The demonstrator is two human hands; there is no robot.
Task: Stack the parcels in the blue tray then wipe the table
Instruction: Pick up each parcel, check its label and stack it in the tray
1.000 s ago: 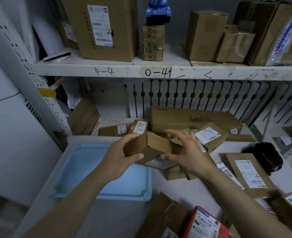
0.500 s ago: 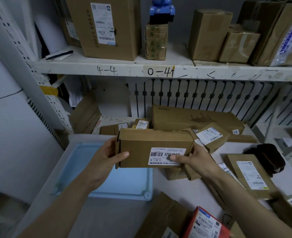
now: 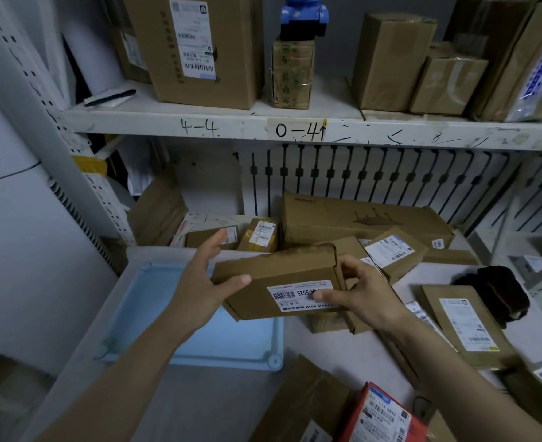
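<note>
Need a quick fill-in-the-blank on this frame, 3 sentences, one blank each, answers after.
1. The cardboard parcel is held by ____ hands, the left hand at one end and the right hand at the other.
2. The tray on the table is ____ in colour.
3. The number of parcels lying in the tray is ____.

Missing words: both; blue; zero
</note>
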